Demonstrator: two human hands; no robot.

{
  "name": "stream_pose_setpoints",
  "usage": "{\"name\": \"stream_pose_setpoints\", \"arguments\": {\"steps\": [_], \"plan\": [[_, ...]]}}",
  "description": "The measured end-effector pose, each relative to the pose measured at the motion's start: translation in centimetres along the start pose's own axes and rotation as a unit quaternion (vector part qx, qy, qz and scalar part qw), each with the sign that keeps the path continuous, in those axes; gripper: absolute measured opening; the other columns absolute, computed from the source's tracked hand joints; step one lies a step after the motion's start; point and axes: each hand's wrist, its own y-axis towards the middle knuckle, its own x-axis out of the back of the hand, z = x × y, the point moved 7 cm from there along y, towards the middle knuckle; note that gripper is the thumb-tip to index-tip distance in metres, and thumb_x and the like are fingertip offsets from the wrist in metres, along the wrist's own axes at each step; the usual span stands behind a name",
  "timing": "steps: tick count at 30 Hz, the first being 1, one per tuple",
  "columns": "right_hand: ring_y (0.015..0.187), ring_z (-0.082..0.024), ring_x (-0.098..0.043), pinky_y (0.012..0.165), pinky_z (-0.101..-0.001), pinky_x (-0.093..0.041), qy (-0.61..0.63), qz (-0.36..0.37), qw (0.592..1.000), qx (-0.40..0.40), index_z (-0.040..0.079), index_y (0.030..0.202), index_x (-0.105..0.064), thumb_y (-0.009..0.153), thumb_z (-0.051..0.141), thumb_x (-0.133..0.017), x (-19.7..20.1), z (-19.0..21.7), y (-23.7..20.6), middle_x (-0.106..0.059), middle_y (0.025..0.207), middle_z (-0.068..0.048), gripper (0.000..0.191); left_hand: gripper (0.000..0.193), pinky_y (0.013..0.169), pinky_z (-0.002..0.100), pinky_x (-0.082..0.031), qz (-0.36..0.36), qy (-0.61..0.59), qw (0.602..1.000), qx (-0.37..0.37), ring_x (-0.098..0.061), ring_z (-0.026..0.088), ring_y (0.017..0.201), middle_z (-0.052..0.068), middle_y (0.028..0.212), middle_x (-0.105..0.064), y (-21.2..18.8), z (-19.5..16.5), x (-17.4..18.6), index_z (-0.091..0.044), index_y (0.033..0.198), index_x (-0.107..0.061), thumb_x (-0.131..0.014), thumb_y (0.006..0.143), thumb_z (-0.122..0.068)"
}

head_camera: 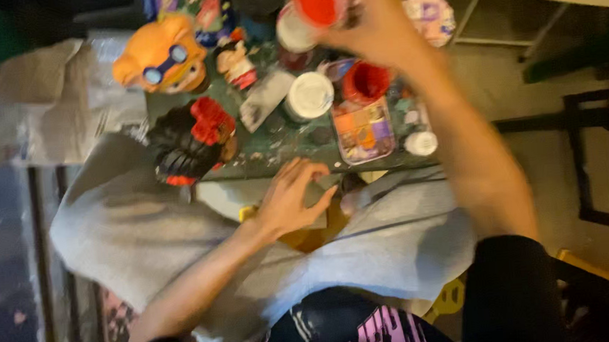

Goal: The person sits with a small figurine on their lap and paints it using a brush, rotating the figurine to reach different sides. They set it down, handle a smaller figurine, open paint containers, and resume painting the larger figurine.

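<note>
Your right hand [368, 14] has its fingers wrapped round a small red paint pot [319, 2], lifted above the far edge of the table [274, 148], red face tilted toward you, long axis roughly up-down. Looks light, stiff plastic, maybe slick with paint, so grip the sides. Your left hand [289, 201] curls loosely on a pale flat thing in your lap; can't tell if it's gripped. 1 paint tray [363, 130] nearby, orange mask [161, 55] further left

Three figurines: orange [161, 57], black-and-red [190, 142], small [237, 64]. Two red cups [319, 2] [366, 81], one paint palette [363, 131], two white lids [309, 95] [420, 143].
</note>
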Motion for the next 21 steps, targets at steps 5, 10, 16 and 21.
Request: {"name": "stream_pose_setpoints", "arguments": {"steps": [5, 10, 16, 21], "plan": [[0.113, -0.032, -0.071, 0.096, -0.0412, -0.055, -0.055, 0.062, 0.993, -0.08, -0.002, 0.131, -0.059, 0.089, 0.012, -0.091, 7.3, 1.0, -4.9, -0.071, 0.125, -0.02, 0.054, 0.053, 0.069, 0.04, -0.054, 0.025, -0.023, 0.992, 0.122, -0.064, 0.026, 0.069, 0.008, 0.074, -0.06, 0.0, 0.5, -1.2, -0.01, 0.132, -0.056, -0.081, 0.087, -0.024], [0.109, -0.046, -0.065, 0.092, -0.0478, -0.052, -0.169, 0.1, 0.96, -0.197, -0.006, 0.124, -0.045, 0.084, 0.018, -0.097, 9.5, 0.9, -8.8, -0.069, 0.12, -0.026, 0.07, 0.08, 0.062, 0.039, -0.055, 0.025, -0.093, 0.983, 0.159, -0.067, 0.023, 0.061, 0.005, 0.073, -0.065, 1.8, -0.3, -3.8, -0.009, 0.157, -0.029, -0.075, 0.093, -0.024], [0.11, -0.047, -0.059, 0.09, -0.0499, -0.049, -0.187, 0.14, 0.96, -0.154, -0.004, 0.126, -0.047, 0.073, 0.008, -0.094, 7.1, 1.0, -8.8, -0.059, 0.119, -0.029, 0.071, 0.105, 0.063, 0.039, -0.057, -0.01, -0.115, 0.974, 0.196, -0.071, 0.027, 0.062, 0.005, 0.074, -0.072, 4.6, 0.1, -6.6, -0.003, 0.163, 0.001, -0.073, 0.091, -0.021], [0.107, -0.04, -0.057, 0.093, -0.0464, -0.049, -0.156, 0.145, 0.958, -0.194, -0.002, 0.128, -0.048, 0.079, 0.008, -0.091, 7.2, 0.7, -9.3, -0.052, 0.118, -0.022, 0.066, 0.109, 0.065, 0.04, -0.057, -0.034, -0.122, 0.974, 0.187, -0.073, 0.029, 0.065, 0.007, 0.077, -0.073, 6.5, 1.0, -8.2, 0.0, 0.161, 0.006, -0.074, 0.089, -0.018]]}}
